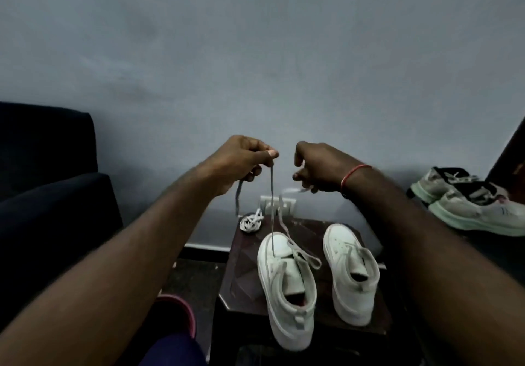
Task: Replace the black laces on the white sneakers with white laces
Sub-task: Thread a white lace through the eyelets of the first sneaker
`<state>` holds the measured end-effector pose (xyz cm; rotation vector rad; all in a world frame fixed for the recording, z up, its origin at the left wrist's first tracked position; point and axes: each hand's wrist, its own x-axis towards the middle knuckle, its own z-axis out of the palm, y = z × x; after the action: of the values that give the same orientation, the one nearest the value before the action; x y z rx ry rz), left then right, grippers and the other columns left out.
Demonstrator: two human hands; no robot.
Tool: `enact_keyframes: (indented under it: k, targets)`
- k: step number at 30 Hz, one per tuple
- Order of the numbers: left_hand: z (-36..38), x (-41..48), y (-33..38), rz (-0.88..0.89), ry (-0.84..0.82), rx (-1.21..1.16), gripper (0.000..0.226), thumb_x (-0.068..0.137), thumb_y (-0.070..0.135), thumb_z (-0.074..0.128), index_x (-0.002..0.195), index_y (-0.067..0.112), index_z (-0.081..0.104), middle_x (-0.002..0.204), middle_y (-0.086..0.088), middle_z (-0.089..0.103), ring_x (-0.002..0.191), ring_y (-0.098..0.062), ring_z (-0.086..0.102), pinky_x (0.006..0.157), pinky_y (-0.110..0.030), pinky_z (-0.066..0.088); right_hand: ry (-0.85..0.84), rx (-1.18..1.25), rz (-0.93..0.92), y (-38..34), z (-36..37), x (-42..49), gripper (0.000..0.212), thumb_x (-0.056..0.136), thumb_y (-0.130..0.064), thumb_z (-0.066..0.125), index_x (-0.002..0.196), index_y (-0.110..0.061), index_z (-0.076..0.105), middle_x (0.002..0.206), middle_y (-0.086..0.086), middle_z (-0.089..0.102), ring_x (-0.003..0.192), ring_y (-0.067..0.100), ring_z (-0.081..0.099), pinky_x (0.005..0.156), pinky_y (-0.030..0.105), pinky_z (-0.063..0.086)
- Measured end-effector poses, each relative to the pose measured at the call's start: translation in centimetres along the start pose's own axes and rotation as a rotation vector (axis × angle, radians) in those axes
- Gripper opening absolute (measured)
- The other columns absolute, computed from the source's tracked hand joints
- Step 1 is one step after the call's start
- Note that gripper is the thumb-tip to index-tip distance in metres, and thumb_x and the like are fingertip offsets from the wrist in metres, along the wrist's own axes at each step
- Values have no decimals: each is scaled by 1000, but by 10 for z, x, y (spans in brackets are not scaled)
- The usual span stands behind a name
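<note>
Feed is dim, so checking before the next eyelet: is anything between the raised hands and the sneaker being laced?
Nothing visible does. The left hand and right hand hold the lace ends up; its strands hang free to the nearer sneaker. The bundled lace lies at the table's far corner.

Taut white lace (272, 203) rises from nearer sneaker (287, 289), beside the farther sneaker (352, 274).

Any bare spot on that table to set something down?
The table is bare left of the left sneaker, nearer than the lace bundle. Only a narrow gap separates it from the right sneaker. Above, the white lace held by left hand and right hand crowds things.
</note>
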<state>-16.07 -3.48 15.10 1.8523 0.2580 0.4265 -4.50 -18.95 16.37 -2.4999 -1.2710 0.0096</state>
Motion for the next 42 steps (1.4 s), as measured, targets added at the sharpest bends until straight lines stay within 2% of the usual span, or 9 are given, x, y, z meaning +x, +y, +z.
enact_keyframes:
  k: [4, 10, 18, 21, 23, 27, 30, 38, 42]
  targets:
    - [-3, 10, 42, 95, -8, 36, 13, 93, 20, 63, 98, 11, 71, 85, -2, 71, 59, -7, 54, 51, -21, 42, 232, 454, -47, -18, -28, 5, 9, 94, -9, 59, 97, -17, 61, 72, 11, 70, 56, 22, 68, 50, 31, 51]
    - [-7, 21, 88, 232, 85, 112, 12, 94, 16, 60, 96, 7, 68, 78, -6, 67, 51, -5, 50, 43, -15, 35, 329, 1015, -43, -30, -34, 6, 18, 98, -19, 56, 115, -14, 58, 88, 12, 75, 75, 24, 73, 67, 35, 52]
    - [29, 1, -65, -103, 152, 191, 6, 85, 0, 66, 86, -2, 71, 57, 1, 60, 36, 7, 43, 47, -11, 37, 251, 693, 264, 26, 77, -4, 26, 92, -18, 64, 70, -5, 65, 66, 11, 72, 50, 14, 63, 51, 24, 49]
    - [58, -17, -139, -326, -1, 334, 24, 85, 16, 72, 64, 8, 63, 50, 1, 58, 35, 1, 46, 48, -17, 36, 276, 606, 392, 51, 108, -14, 27, 92, -24, 62, 73, -6, 66, 59, 7, 69, 44, 14, 62, 54, 33, 56]
    - [75, -22, -169, -434, -32, 378, 37, 82, 41, 72, 79, 5, 69, 69, -8, 72, 62, -15, 68, 56, -20, 47, 340, 550, 435, 59, 119, -17, 28, 93, -27, 59, 74, -7, 65, 66, 8, 71, 59, 24, 68, 66, 41, 58]
    - [93, -7, -200, -514, -29, 529, 98, 50, 87, 50, 104, 7, 68, 104, -18, 71, 97, -33, 68, 84, -40, 56, 267, 443, 445, 66, 140, -23, 27, 93, -22, 54, 77, -4, 67, 86, 19, 71, 85, 36, 66, 72, 34, 49]
    - [99, -9, -182, -547, 6, 637, 78, 72, 71, 61, 109, 3, 66, 114, -19, 67, 107, -32, 64, 90, -35, 52, 123, 501, 404, 61, 163, -37, 32, 95, -26, 53, 67, -12, 60, 69, 8, 70, 69, 26, 67, 72, 37, 54]
    - [105, -7, -175, -581, 41, 647, 40, 78, 27, 68, 110, 3, 66, 114, -17, 68, 103, -31, 65, 86, -34, 54, 115, 355, 376, 50, 182, -50, 30, 94, -37, 50, 80, -12, 57, 88, 5, 71, 90, 31, 64, 79, 39, 49]
    - [108, -8, -171, -577, 20, 716, 43, 86, 32, 61, 118, 2, 61, 123, -18, 63, 114, -32, 59, 89, -32, 48, 129, 343, 379, 50, 180, -53, 30, 95, -38, 50, 81, -12, 57, 90, 4, 73, 93, 29, 64, 80, 37, 49]
